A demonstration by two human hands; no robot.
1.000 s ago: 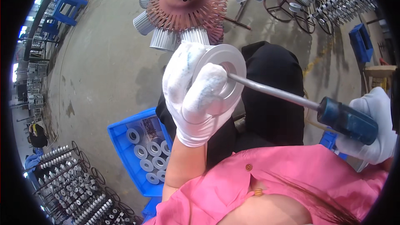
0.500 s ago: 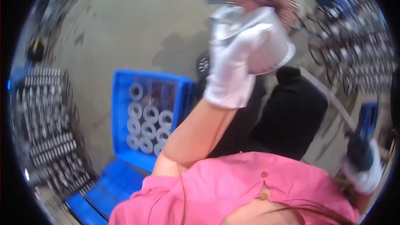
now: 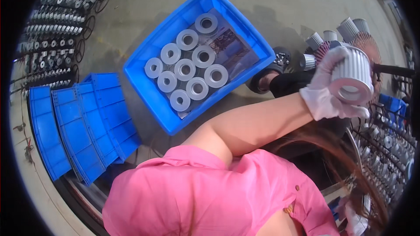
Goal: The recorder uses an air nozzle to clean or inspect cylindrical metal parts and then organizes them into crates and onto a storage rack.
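My left hand [image 3: 330, 83], in a white glove, is closed round a silvery toothed pulley [image 3: 351, 71] with straight ribs, a flanged end and a round bore facing me. A dark bar [image 3: 393, 70] and a reddish-brown finned round piece [image 3: 367, 46] sit just beyond it; whether they touch the pulley I cannot tell. At the lower right edge, partly behind hair, is my white-gloved right hand [image 3: 355, 220]. Its fingers are hidden, and a bit of blue shows beside it. Several pale round flanged parts [image 3: 185, 70] with central holes lie in a blue bin [image 3: 151, 105].
More blue bins [image 3: 83, 126] stand in a row at the left. Racks of metal parts [image 3: 57, 30] line the far left, and others [image 3: 385, 148] fill the right. Several more ribbed pulleys [image 3: 348, 29] sit past my left hand. A shoe [image 3: 262, 81] is beside the bin.
The view has swung, bringing the blue bin to the centre. My left hand now appears farther right, still with the pulley. My right hand has sunk toward the lower edge; its blue-and-black tool is mostly hidden.
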